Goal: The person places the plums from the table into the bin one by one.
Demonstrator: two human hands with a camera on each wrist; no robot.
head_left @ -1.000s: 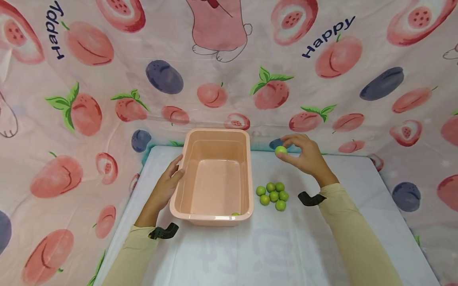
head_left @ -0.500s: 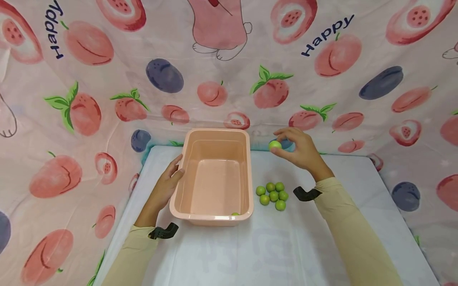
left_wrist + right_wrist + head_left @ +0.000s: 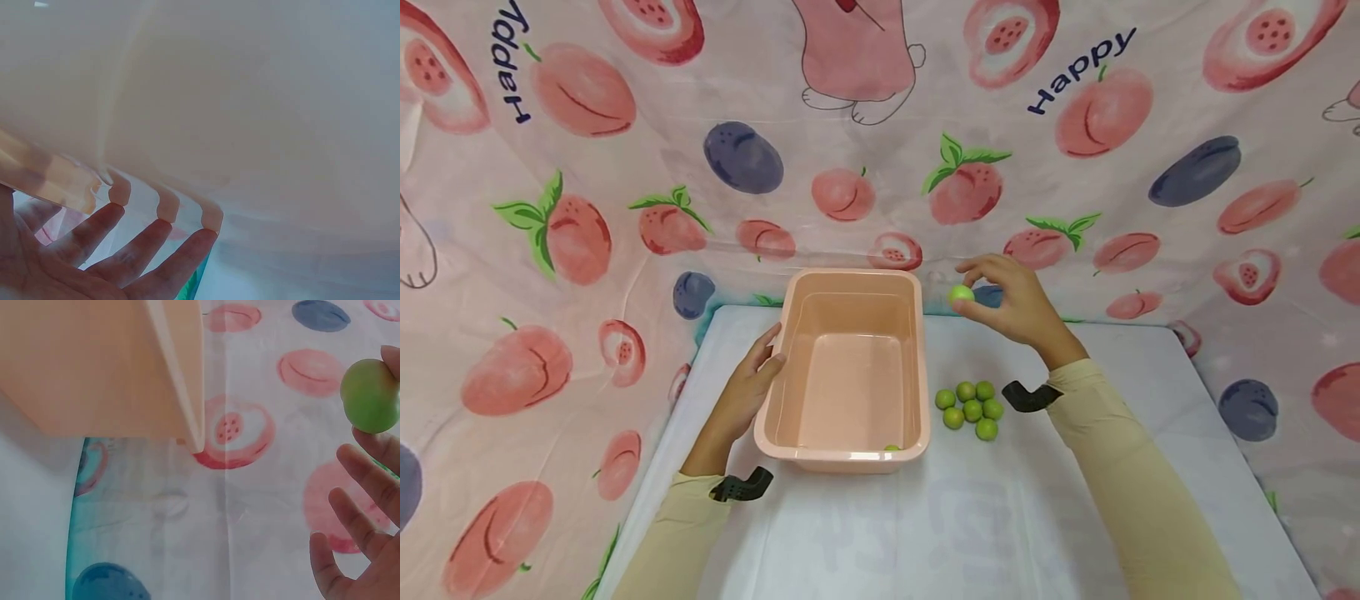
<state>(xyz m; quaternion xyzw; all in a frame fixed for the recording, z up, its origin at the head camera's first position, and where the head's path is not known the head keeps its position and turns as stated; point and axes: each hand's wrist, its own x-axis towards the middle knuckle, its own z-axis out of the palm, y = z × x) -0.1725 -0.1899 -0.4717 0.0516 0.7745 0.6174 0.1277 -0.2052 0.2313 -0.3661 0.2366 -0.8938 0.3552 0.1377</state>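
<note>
A peach-coloured plastic tub [image 3: 850, 454] stands on the white table. My left hand [image 3: 741, 396] holds its left side, thumb at the rim; in the left wrist view the fingertips [image 3: 164, 230] touch the glossy outer wall. My right hand [image 3: 1015, 304] is raised beyond the tub's right rim, pinching a small round green fruit [image 3: 961, 295] between thumb and fingers. The right wrist view shows this green fruit [image 3: 370, 395] up close, the other fingers spread away from it. Inside the tub, one green fruit [image 3: 892, 448] shows partly above the near rim.
Several green fruits [image 3: 972, 409] lie in a loose cluster on the white tabletop [image 3: 1037, 517], right of the tub. A fruit-printed cloth [image 3: 865, 150] hangs behind the table and along its sides. Each wrist carries a black mount [image 3: 1032, 397].
My right hand, with the green fruit pinched, has moved left and slightly farther back, nearer the tub's right rim. The left hand, tub and fruit cluster have stayed put.
</note>
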